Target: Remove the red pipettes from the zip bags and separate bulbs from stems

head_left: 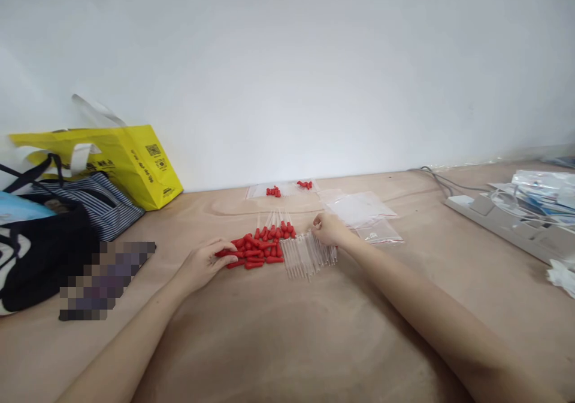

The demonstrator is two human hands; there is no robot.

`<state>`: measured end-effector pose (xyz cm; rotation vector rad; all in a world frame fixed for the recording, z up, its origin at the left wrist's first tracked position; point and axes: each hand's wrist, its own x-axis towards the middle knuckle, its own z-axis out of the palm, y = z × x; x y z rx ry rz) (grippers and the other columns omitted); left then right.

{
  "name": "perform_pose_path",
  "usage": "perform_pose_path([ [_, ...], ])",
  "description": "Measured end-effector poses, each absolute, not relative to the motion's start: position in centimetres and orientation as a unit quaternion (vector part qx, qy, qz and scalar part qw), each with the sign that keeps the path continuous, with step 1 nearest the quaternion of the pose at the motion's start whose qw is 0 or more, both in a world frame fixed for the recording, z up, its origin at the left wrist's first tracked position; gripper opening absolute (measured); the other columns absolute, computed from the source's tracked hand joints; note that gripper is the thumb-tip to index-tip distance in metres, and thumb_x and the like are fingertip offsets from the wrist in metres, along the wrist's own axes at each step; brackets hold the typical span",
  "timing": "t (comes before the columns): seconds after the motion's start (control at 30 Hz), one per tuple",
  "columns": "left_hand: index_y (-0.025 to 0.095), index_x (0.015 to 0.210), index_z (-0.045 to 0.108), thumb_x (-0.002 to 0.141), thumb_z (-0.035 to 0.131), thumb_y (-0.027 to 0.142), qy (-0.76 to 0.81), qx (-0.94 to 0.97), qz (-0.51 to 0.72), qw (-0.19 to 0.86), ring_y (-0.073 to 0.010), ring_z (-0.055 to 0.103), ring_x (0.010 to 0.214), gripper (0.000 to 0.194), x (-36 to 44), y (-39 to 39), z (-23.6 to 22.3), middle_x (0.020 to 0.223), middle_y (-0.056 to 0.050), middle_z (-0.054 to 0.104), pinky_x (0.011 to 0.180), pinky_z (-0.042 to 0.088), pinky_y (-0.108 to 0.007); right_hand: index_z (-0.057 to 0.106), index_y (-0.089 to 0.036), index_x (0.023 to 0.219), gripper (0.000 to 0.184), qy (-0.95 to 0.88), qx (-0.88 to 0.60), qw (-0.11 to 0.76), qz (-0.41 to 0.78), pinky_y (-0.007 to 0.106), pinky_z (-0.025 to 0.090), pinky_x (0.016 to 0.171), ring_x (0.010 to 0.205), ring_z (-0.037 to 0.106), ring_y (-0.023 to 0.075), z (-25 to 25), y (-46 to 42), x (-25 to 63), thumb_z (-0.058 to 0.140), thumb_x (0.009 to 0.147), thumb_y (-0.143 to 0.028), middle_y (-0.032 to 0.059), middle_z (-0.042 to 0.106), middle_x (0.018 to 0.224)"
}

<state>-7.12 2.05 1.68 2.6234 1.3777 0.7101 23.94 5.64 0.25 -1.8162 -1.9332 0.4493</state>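
Observation:
My left hand (pixel 204 264) is at the left edge of a pile of red rubber dropper bulbs (pixel 254 258), its thumb and fingers closed around one bulb (pixel 226 252). Right beside the pile lies a row of thin clear dropper tubes (pixel 300 256), side by side. Over the far right end of that row is my right hand (pixel 330 229), fingers pinched together; whatever is between them is hidden. Just behind the pile, several assembled droppers (pixel 275 230) lie with red bulbs toward me and clear tubes pointing away.
Toward the wall, clear bags with red-bulbed droppers (pixel 273 192) lie flat. More clear zip bags (pixel 359 208) rest behind my right hand. A yellow bag (pixel 135 163), a striped pouch (pixel 108 205) and a blurred-out dark object (pixel 108 280) are left. At right is a power strip (pixel 503 223) with cables.

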Motion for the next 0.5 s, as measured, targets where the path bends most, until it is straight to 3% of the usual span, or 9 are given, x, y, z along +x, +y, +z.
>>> perform_pose_path([
  [0.27,0.021,0.078,0.058,0.074,0.053,0.04,0.468,0.848,0.229,0.1,-0.0151,0.057,0.069,0.02,-7.1,2.1,1.4,0.077,0.0,0.061,0.062,0.045,-0.025,0.063,-0.01,0.085,0.018,-0.715,-0.654,0.199,0.148,0.025,0.042,0.069,0.086,0.059,0.0208,0.1,5.6,23.9,0.053,0.074,-0.02,0.0147,0.065,0.091],
  [0.5,0.021,0.082,0.06,0.073,0.054,0.042,0.467,0.85,0.233,0.071,-0.0145,0.056,0.067,0.023,-7.1,2.0,1.8,0.077,0.0,0.06,0.061,0.045,-0.025,0.064,-0.015,0.083,0.016,-0.713,-0.646,0.213,0.172,0.022,0.042,0.067,0.082,0.06,0.0166,1.4,6.6,22.0,0.053,0.073,-0.021,0.0081,0.066,0.087],
])
